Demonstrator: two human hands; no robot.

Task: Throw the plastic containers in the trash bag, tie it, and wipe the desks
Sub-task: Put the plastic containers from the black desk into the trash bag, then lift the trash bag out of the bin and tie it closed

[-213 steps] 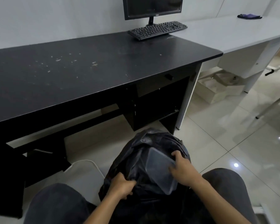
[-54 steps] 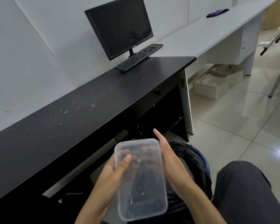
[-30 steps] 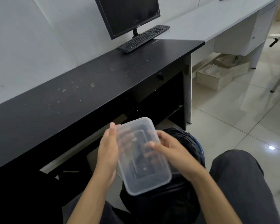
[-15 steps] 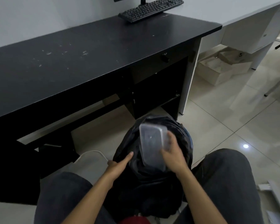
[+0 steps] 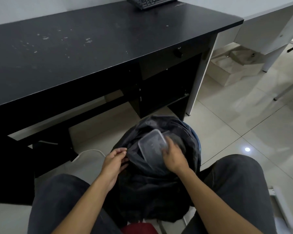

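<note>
A black trash bag (image 5: 157,186) stands on the floor between my knees, its mouth open toward me. A clear plastic container (image 5: 151,144) is tilted halfway into that mouth, its lower end hidden inside the bag. My right hand (image 5: 173,157) grips the container's right edge. My left hand (image 5: 113,160) pinches the bag's rim on the left and holds it open. The black desk (image 5: 91,48) in front of me has pale crumbs and smears (image 5: 64,43) scattered on its top.
A black keyboard (image 5: 152,1) lies at the black desk's far edge. A white desk (image 5: 267,12) adjoins on the right, with open cardboard boxes (image 5: 227,71) on the tiled floor beneath. A white cable (image 5: 90,152) runs along the floor at left. A red seat edge (image 5: 139,228) shows below.
The container went from both hands in front of me down into the bag's mouth, held now by the right hand alone. My left hand has taken hold of the bag's rim.
</note>
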